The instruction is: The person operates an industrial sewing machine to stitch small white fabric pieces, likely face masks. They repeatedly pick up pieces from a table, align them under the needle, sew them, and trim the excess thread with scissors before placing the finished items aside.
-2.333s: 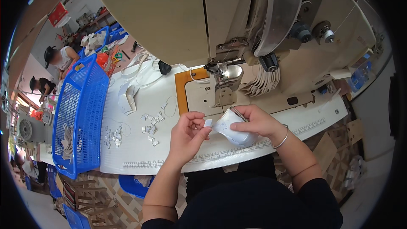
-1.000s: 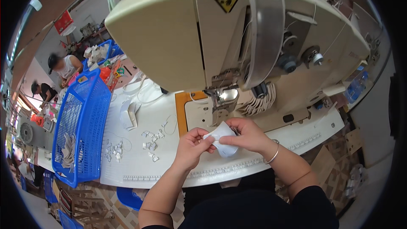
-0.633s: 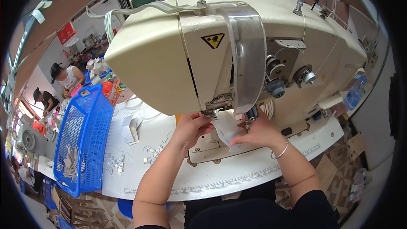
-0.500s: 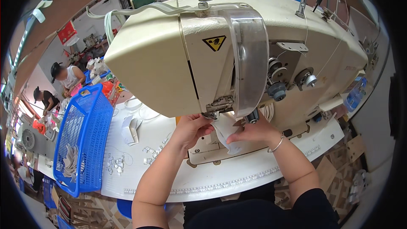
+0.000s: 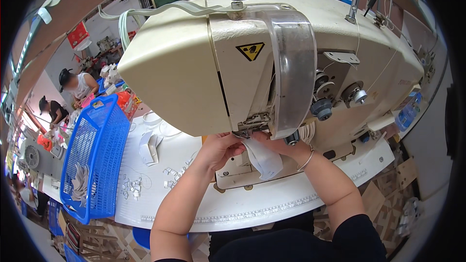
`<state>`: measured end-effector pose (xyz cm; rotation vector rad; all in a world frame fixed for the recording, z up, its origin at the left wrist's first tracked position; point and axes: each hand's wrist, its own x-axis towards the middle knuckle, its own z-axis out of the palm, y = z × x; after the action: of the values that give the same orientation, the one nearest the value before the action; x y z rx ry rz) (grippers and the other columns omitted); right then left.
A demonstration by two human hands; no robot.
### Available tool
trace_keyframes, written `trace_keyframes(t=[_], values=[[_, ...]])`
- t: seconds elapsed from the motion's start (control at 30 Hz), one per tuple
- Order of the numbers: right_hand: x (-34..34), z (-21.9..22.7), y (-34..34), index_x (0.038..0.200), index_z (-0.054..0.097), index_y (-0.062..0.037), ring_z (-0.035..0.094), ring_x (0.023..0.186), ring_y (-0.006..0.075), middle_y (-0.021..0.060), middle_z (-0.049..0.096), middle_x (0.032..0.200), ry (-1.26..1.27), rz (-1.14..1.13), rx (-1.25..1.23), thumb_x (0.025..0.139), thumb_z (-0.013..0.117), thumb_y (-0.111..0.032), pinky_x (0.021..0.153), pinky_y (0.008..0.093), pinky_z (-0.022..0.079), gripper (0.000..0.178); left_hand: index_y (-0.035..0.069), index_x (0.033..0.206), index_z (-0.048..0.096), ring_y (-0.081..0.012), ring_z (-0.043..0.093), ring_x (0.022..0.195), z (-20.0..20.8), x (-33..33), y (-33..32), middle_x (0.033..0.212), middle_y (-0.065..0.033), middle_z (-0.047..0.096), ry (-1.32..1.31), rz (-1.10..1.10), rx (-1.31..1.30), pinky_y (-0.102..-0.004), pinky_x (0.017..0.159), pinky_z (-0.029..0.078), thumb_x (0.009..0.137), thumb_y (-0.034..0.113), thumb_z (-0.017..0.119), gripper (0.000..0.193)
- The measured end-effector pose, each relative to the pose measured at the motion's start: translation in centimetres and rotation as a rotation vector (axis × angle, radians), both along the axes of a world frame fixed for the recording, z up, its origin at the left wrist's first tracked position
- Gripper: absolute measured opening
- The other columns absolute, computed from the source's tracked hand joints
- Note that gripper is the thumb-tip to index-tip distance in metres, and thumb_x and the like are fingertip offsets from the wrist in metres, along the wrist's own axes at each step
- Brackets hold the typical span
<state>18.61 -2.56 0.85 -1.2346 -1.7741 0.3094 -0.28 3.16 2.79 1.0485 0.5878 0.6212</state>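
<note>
A large cream sewing machine (image 5: 179, 73) fills the middle of the view. Below its needle area (image 5: 250, 132), a curved white fabric piece (image 5: 264, 161) hangs with its lower end free. My right hand (image 5: 280, 145) is closed on the upper part of that piece, close to the needle, fingertips partly hidden by the machine head. On the other side, my left hand (image 5: 221, 151) pinches thumb to finger right at the presser foot; what lies between these fingertips is too small to make out. Small metal clips (image 5: 133, 187) lie scattered left of my forearm.
A blue plastic basket (image 5: 97, 150) with white pieces (image 5: 80, 184) inside stands at the left. A folded white piece (image 5: 149, 148) lies on the white table (image 5: 233, 216), which has a ruler strip (image 5: 272, 208) along its front. Two people (image 5: 80, 87) sit beyond the basket.
My right hand has moved up from the lower part of the white piece to its upper end near the needle. My left hand stays at the presser foot. The view has shifted slightly.
</note>
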Motion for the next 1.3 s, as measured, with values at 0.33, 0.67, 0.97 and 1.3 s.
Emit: trace_keyframes(t=[0.33, 0.67, 0.97, 1.3], values=[[1.4, 0.2, -1.9, 0.097, 0.063, -0.0085, 0.061, 0.071, 0.0204, 0.0066, 0.064, 0.077, -0.156, -0.07, -0.009, 0.081, 0.063, -0.025, 0.063, 0.0308, 0.049, 0.022, -0.001, 0.091, 0.059, -0.0111, 0.059, 0.061, 0.4, 0.2, -0.2, 0.079, -0.0078, 0.062, -0.016, 0.008, -0.029, -0.0194, 0.053, 0.049, 0.08, -0.002, 0.054, 0.012], [-0.1, 1.9, -4.0, 0.097, 0.066, -0.0218, 0.059, 0.057, 0.0268, 0.0055, 0.062, 0.069, -0.376, -0.143, 0.15, 0.078, 0.065, -0.032, 0.051, 0.035, 0.047, 0.022, 0.001, 0.093, 0.059, -0.0111, 0.059, 0.064, 0.2, 0.0, 0.1, 0.079, -0.0064, 0.061, -0.021, -0.003, -0.026, -0.0189, 0.054, 0.049, 0.08, -0.001, 0.053, 0.014], [-0.2, 1.7, -3.6, 0.099, 0.063, -0.0216, 0.06, 0.059, 0.0262, 0.0035, 0.062, 0.072, -0.41, -0.114, 0.296, 0.078, 0.064, -0.028, 0.051, 0.0352, 0.047, 0.022, -0.005, 0.095, 0.059, -0.0141, 0.061, 0.065, -0.1, -0.1, 0.3, 0.081, -0.0106, 0.062, -0.048, -0.007, -0.053, -0.0191, 0.054, 0.051, 0.083, 0.002, 0.056, 0.014], [0.2, 1.1, -3.2, 0.09, 0.064, -0.0184, 0.06, 0.059, 0.0268, 0.0042, 0.061, 0.07, -0.342, -0.082, 0.155, 0.078, 0.064, -0.028, 0.05, 0.0359, 0.047, 0.015, -0.004, 0.096, 0.059, -0.0145, 0.062, 0.065, 0.0, 0.1, 0.6, 0.082, -0.0107, 0.062, -0.022, 0.011, -0.018, -0.0195, 0.055, 0.052, 0.084, 0.001, 0.054, 0.015]])
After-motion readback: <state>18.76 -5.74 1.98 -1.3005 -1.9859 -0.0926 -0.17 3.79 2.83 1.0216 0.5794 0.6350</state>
